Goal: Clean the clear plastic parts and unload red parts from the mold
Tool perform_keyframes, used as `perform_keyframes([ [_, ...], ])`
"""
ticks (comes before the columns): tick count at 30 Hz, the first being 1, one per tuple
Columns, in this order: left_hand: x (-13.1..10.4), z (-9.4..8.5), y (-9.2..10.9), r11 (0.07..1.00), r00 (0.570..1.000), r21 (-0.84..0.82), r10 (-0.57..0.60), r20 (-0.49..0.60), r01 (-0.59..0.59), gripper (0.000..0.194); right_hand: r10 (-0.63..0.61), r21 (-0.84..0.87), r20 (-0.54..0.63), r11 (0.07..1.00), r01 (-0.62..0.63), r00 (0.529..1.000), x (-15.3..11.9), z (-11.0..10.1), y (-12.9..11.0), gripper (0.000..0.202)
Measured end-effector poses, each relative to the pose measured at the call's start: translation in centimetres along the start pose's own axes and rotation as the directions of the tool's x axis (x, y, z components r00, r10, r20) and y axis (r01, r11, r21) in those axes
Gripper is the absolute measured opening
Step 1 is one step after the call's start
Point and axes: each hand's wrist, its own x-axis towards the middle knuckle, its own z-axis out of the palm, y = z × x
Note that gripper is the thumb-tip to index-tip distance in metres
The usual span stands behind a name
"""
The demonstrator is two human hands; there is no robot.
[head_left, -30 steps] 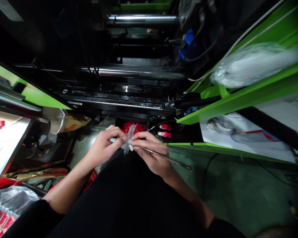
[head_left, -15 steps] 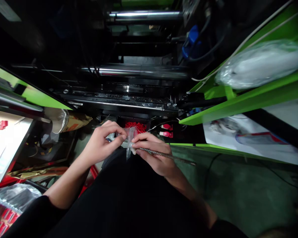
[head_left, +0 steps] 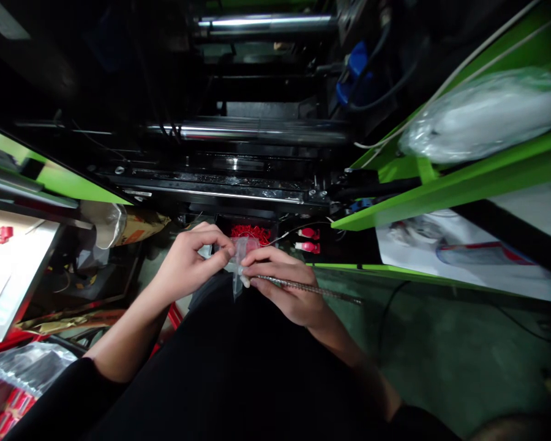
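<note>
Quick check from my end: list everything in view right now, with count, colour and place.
plastic bag: one, clear, pinched between both hands
metal rod: one, grey, in right hand, pointing right
red parts: a heap, in a black bin beyond the hands
machine rails: several, steel, top centre
green frame: right side
wrapped bundle: one, whitish, on the frame
left hand: fingers closed on bag
right hand: holds rod and bag

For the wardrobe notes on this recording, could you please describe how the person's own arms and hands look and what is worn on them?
Both hands are bare: no gloves, rings or watch show on the left hand or the right hand. The forearms are uncovered too. Black sleeves begin only near the elbows, at the bottom edge of the view, and match the black garment over the lap. No markings show on them.
</note>
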Motion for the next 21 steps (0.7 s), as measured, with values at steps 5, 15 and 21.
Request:
perform_keyframes([
  [5, 0.1, 0.0, -0.2, 1.0, 1.0, -0.004, -0.009, -0.011, 0.009, 0.012, 0.004, 0.005, 0.006, 1.0, -0.004, 1.0, 0.1, 0.0, -0.1, 0.029],
  [15, 0.1, 1.3, -1.6, 0.994, 0.992, -0.046, -0.102, -0.078, 0.098, 0.011, 0.05, 0.113, -0.111, 0.993, -0.038, 0.993, 0.0, 0.2, 0.2, 0.024],
  [21, -0.1, 2.2, -2.8, 0.992, 0.975, 0.032, -0.11, -0.193, 0.119, 0.01, 0.132, 0.43, -0.145, 0.901, -0.058, 0.981, -0.4, 0.4, 1.4, 0.016],
])
